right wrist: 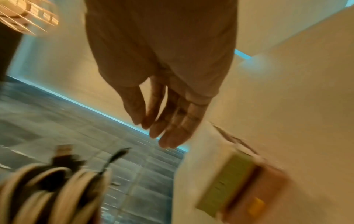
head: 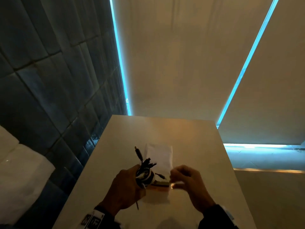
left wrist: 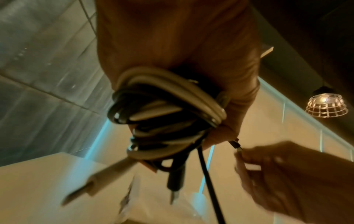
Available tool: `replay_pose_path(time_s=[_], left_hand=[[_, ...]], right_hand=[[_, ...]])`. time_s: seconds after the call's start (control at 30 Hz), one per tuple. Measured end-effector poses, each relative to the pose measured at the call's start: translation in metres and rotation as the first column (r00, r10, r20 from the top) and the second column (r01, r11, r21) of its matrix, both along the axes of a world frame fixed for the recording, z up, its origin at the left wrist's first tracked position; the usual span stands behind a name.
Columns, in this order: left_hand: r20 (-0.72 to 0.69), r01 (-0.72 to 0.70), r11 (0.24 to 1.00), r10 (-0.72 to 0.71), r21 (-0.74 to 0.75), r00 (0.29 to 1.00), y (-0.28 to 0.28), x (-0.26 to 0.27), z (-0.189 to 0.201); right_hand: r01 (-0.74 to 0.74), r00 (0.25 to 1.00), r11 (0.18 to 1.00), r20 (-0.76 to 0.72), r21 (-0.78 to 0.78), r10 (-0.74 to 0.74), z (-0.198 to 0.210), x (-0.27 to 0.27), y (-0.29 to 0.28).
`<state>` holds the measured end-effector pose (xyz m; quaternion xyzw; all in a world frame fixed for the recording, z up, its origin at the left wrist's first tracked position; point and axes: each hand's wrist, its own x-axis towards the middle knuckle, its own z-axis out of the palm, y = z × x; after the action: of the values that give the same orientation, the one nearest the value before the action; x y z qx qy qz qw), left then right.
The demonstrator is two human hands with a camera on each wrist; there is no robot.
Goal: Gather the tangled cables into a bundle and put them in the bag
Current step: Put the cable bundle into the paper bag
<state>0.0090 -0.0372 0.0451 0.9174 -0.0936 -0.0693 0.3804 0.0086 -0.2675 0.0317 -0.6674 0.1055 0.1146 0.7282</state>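
Cable bundle [head: 145,175]: black and white loops wound tight, held above the table [head: 189,138], plug ends sticking up and away. Clamped in left hand [head: 125,189], fingers curled round the coil; wrist view confirms full wrap [left wrist: 166,109], loose black tail hanging below. Bag [head: 159,156]: white, flat on table just beyond and right of the bundle, long axis running away from the body, near edge by the hands. Right hand [head: 186,177] at that near edge, closer to the bag than the left. Grip hard to call: wrist view shows fingers [right wrist: 172,121] straight and loose, holding nothing clear; head view suggests a pinch. Cannot tell. Bag mouth not visible, open or closed unknown. Small greenish-orange box [right wrist: 229,181] beside bag, blurred, identity unclear. Likely next: bundle goes forward-right into bag.
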Motion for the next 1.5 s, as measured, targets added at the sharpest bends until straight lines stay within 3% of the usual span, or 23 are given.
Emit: replay_pose_path(time_s=[0.13,0.27,0.57,0.7,0.77,0.97,1.07,1.2,1.5], left_hand=[[-0.067,-0.049,0.998,0.053,0.049,0.996,0.019,-0.009,-0.017],[-0.093,-0.062,0.996,0.068,0.063,0.993,0.032,-0.019,-0.023],[-0.172,-0.042,0.995,0.057,0.088,0.984,0.054,-0.035,-0.027],[-0.194,-0.045,0.996,0.058,0.074,0.979,0.061,-0.037,-0.028],[-0.205,-0.043,0.996,0.059,0.08,0.977,0.063,-0.038,-0.029],[-0.222,-0.039,0.995,0.057,0.089,0.973,0.066,-0.038,-0.031],[-0.241,-0.046,0.994,0.068,0.099,0.968,0.067,-0.036,-0.035],[-0.262,-0.027,0.994,0.054,0.105,0.964,0.064,-0.034,-0.038],[-0.211,-0.009,0.998,0.021,0.057,0.977,0.057,-0.032,-0.042]], right_hand=[[-0.177,0.883,0.984,-0.447,-0.037,0.142,-0.069,-0.009,0.015],[-0.053,0.789,0.999,-0.613,0.007,0.047,-0.115,-0.008,0.037],[0.269,0.788,0.953,-0.601,0.139,-0.135,-0.146,0.021,0.068],[0.436,0.78,0.84,-0.602,0.323,-0.173,-0.144,0.026,0.074],[0.473,0.774,0.819,-0.598,0.325,-0.209,-0.146,0.027,0.076],[0.482,0.738,0.86,-0.608,0.171,-0.293,-0.16,0.025,0.083],[0.388,0.764,0.915,-0.594,0.111,-0.252,-0.153,0.015,0.081],[0.268,0.773,0.954,-0.62,0.133,-0.131,-0.155,0.0,0.077],[0.202,0.747,0.969,-0.663,0.143,-0.059,-0.17,-0.036,0.075]])
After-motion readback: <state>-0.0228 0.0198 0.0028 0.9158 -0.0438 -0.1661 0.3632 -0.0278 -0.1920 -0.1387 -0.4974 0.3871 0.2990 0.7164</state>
